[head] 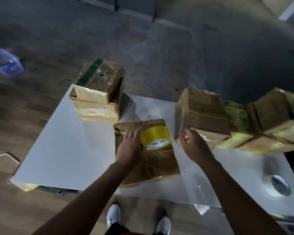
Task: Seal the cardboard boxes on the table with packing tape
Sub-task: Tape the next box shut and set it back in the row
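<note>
A flat cardboard box (159, 163) wrapped in clear tape lies on the white table (66, 141) in front of me. A yellow roll of packing tape (157, 137) stands on its top. My left hand (131, 146) lies on this box with fingers stretched out, its thumb side against the roll. My right hand (192, 143) has curled fingers at the near left corner of a taped box (204, 114) on the right. A taller taped box (98, 92) stands at the table's far left.
More boxes bound with yellowish tape (270, 119) line the table's right side. A round metal grommet (280, 184) sits in the table near the right front. A blue plastic bin (5, 63) is on the floor at the left; my white shoes (114, 216) are below.
</note>
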Demonstrator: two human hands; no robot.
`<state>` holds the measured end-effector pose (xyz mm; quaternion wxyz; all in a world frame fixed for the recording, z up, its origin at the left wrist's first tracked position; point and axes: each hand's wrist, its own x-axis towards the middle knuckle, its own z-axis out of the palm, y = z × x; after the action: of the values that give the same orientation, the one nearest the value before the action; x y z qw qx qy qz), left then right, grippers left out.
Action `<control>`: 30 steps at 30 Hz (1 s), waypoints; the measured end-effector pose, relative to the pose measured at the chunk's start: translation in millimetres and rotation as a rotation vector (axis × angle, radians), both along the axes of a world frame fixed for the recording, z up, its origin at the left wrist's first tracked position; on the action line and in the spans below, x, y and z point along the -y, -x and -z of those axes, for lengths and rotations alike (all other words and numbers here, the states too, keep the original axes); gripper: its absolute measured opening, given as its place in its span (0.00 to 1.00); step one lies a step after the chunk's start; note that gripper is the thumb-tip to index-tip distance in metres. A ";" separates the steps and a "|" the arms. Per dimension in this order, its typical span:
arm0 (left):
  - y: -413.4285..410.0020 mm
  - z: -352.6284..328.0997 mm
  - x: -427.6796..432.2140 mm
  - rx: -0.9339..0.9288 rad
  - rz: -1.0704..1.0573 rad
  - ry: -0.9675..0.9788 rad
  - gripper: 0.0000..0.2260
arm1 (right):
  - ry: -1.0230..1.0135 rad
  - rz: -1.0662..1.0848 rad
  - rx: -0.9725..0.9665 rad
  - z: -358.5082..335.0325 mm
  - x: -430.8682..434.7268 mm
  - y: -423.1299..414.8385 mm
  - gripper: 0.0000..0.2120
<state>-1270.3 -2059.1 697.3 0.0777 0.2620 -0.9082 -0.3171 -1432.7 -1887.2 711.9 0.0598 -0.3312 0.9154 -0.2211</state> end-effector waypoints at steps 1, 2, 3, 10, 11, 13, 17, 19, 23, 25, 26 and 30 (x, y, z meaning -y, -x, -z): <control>3.5 -0.4 -2.2 -0.005 0.010 -0.040 0.29 | -0.042 0.037 0.031 3.2 -9.0 2.8 0.13; 6.4 0.1 -5.3 -0.004 0.020 -0.063 0.30 | -0.087 0.072 0.065 6.7 -18.6 5.7 0.13; 8.9 0.6 -9.7 -0.010 0.013 -0.085 0.30 | -0.137 0.102 0.091 11.1 -29.7 8.7 0.13; 17.9 4.7 -33.8 -0.082 -0.153 -0.116 0.29 | -0.588 0.378 0.236 43.6 -114.7 22.2 0.22; 17.7 4.6 -33.6 -0.089 -0.161 -0.126 0.29 | -0.636 0.397 0.268 48.3 -123.7 22.3 0.24; 18.3 3.8 -32.0 -0.109 -0.178 -0.150 0.29 | -0.690 0.422 0.343 58.2 -136.4 20.9 0.24; 22.6 4.1 -29.8 -0.082 -0.194 -0.146 0.30 | -0.681 0.427 0.418 74.7 -147.8 16.0 0.23; 21.3 5.1 -27.4 -0.071 -0.164 -0.124 0.30 | -0.641 0.440 0.391 78.5 -150.9 15.9 0.22; 14.2 4.8 -13.3 -0.051 -0.072 -0.088 0.28 | -0.611 0.420 0.328 82.2 -154.9 17.9 0.20; 11.9 3.6 -4.8 -0.040 -0.071 -0.114 0.27 | -0.602 0.421 0.318 83.1 -154.6 17.9 0.21; 10.9 3.5 -1.4 -0.035 -0.064 -0.119 0.27 | -0.594 0.424 0.305 84.1 -154.4 17.5 0.20; 8.6 5.5 4.3 -0.020 -0.042 -0.098 0.27 | -0.511 0.491 0.265 90.6 -156.6 15.0 0.17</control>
<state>-1278.9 -2063.4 691.8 0.0805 0.2815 -0.8849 -0.3622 -1447.6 -1730.6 621.2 0.2037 -0.0447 0.9774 -0.0343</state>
